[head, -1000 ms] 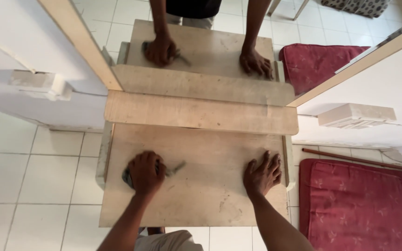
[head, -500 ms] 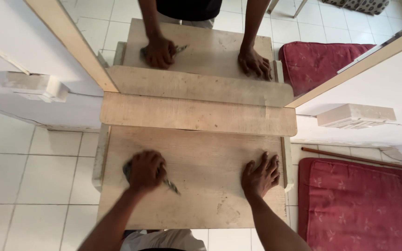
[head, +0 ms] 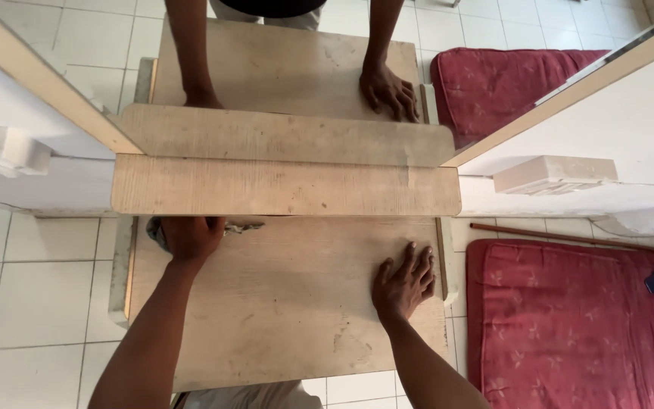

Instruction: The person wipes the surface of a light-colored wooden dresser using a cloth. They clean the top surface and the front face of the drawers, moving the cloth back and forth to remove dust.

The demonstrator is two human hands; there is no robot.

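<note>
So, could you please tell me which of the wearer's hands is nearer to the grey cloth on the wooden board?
Left. The left hand rests on the grey cloth, up against the raised crosspiece. The right hand lies flat on the wooden board toward the opposite edge, well apart from it.

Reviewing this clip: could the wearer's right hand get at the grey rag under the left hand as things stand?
Probably yes. The right hand lies flat and empty on the wooden board, and bare board lies between it and the grey rag. But the left hand covers most of the rag, so only its edges are free.
</note>
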